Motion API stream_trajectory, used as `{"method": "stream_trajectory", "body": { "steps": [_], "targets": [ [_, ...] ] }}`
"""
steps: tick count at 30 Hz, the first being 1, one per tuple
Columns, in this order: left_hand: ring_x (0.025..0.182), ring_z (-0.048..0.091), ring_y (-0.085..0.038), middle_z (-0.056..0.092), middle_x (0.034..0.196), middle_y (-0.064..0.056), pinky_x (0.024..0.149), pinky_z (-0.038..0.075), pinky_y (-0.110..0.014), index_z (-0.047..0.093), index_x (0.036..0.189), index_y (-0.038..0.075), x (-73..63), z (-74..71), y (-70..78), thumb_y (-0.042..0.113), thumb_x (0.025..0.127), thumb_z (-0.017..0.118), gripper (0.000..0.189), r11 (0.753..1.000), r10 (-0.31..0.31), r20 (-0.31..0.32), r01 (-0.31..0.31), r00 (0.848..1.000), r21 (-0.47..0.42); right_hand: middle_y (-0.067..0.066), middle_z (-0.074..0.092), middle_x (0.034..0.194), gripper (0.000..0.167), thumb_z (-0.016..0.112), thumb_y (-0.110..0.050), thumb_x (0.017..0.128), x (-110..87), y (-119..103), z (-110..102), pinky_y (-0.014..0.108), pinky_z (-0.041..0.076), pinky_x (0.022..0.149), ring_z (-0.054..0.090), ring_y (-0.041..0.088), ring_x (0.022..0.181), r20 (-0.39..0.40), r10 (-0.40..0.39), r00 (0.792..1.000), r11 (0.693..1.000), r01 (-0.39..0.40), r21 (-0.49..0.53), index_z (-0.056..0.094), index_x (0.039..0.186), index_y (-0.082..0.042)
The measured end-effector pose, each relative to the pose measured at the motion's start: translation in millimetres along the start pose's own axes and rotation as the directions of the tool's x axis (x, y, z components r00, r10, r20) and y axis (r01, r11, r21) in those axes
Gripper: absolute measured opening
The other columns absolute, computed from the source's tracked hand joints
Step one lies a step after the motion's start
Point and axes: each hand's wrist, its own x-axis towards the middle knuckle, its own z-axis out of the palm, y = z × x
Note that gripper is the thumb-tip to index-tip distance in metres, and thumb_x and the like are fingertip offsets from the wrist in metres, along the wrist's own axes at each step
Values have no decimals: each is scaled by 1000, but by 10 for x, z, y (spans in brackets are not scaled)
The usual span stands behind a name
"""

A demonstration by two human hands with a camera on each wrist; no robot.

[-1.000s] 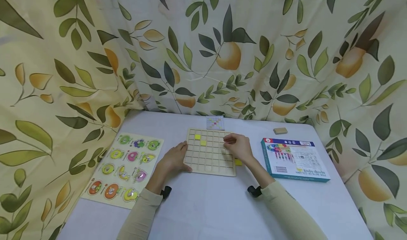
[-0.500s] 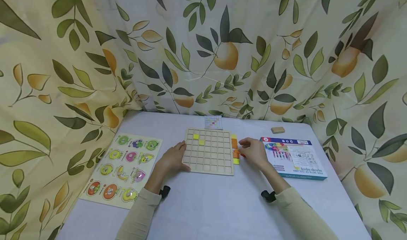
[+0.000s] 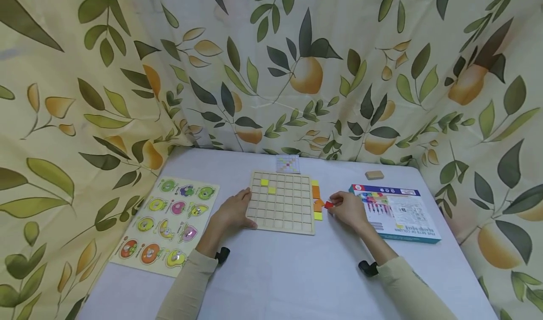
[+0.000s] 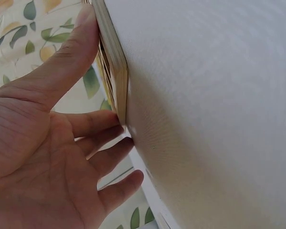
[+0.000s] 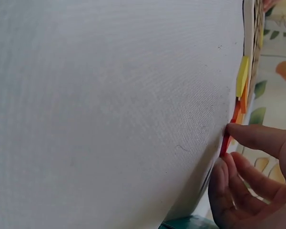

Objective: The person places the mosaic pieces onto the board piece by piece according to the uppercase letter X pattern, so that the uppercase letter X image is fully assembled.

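Note:
A square wooden grid board (image 3: 282,209) lies on the table, with two yellow tiles (image 3: 264,182) in its upper left cells. My left hand (image 3: 231,211) rests against the board's left edge, thumb and fingers fairly straight; the left wrist view shows the thumb (image 4: 78,43) along the board's side. My right hand (image 3: 349,210) is right of the board, pinching a red tile (image 3: 328,205) between thumb and fingers; the right wrist view shows this red tile (image 5: 226,141) edge-on. Orange tiles (image 3: 316,192) and a yellow tile (image 3: 317,216) lie along the board's right edge.
A small patterned card (image 3: 287,164) lies behind the board. At left is a fruit puzzle board (image 3: 165,225). A boxed set (image 3: 394,214) lies right of my right hand, with a small wooden block (image 3: 374,175) behind it. A leafy curtain (image 3: 271,75) encloses the table.
My right hand has moved from over the board's right side outward to the right, uncovering the tiles there, and now holds a red tile. My left hand stays at the board's edge.

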Motion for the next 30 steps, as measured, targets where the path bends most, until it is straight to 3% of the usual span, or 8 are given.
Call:
{"method": "stream_trajectory", "body": {
  "steps": [8,17,25,30],
  "targets": [
    [155,29,-35,25,171,-16,125,29,-50,32,162,-1,10,19,32,46,74,93,117,1000,-14,2,14,1000,-11,15,75,103,41,85,-19,86,-44,13,-76,32,55,69,67,27,87,-54,37,998,999,-37,5,72,120,-1],
    [156,30,-33,27,170,-17,125,30,-50,33,161,-2,-6,-5,22,46,74,94,116,1000,-7,-6,7,1000,4,12,75,105,44,86,-20,85,20,-4,-32,30,53,68,69,23,80,-144,-33,989,994,48,102,72,123,-3],
    [155,30,-34,27,170,-16,125,30,-50,34,161,-1,7,16,6,47,74,94,116,1000,-12,-9,12,1000,9,13,74,109,40,86,-17,87,72,-172,62,24,57,66,71,25,82,-155,-68,986,981,94,170,73,122,-4],
    [154,32,-34,27,170,-16,124,32,-50,34,161,-1,10,21,3,46,74,94,116,1000,-10,-13,10,1000,8,12,74,111,40,87,-18,86,103,-294,117,25,56,69,72,25,87,-121,-70,990,977,92,193,73,122,-7]
  ]
}}
